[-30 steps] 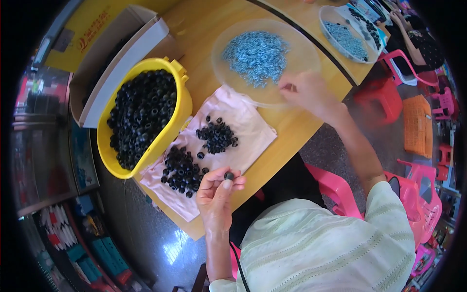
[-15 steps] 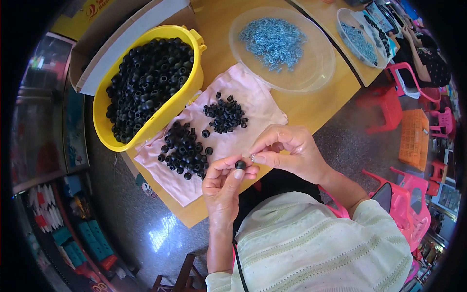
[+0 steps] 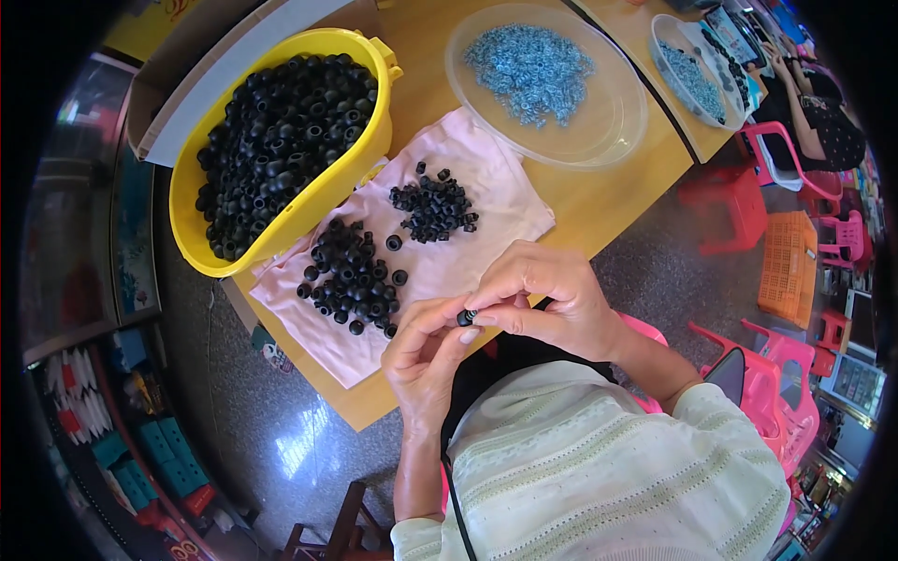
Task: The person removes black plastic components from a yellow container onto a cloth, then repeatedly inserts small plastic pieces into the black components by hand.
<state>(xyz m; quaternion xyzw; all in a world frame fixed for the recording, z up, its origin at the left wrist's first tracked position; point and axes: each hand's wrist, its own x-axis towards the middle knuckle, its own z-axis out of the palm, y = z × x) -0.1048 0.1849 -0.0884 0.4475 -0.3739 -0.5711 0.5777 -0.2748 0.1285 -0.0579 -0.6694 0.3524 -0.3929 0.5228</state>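
Observation:
My left hand (image 3: 423,353) pinches a small black ball-shaped plastic piece (image 3: 464,319) between thumb and fingers, above the table's near edge. My right hand (image 3: 554,304) meets it from the right, thumb and forefinger closed on a tiny metal spring (image 3: 474,313) at the piece; the fingertips mostly hide it. Beyond my hands lies a pink cloth (image 3: 500,201). A loose pile of similar hollow black balls (image 3: 354,280) rests on it, with a pile of smaller black pieces (image 3: 435,208) farther back.
A yellow tub (image 3: 327,208) full of black balls stands at the left, beside a cardboard box (image 3: 154,117). A clear round tray (image 3: 608,140) holds bluish springs (image 3: 528,70). Red stools (image 3: 734,210), pink chairs (image 3: 762,383) and an orange crate (image 3: 786,266) stand right; another person's arm (image 3: 800,112) shows far right.
My right fingers have brought the spring onto the black ball, and both hands have closed together. The ball is more covered by fingers. The view has shifted slightly.

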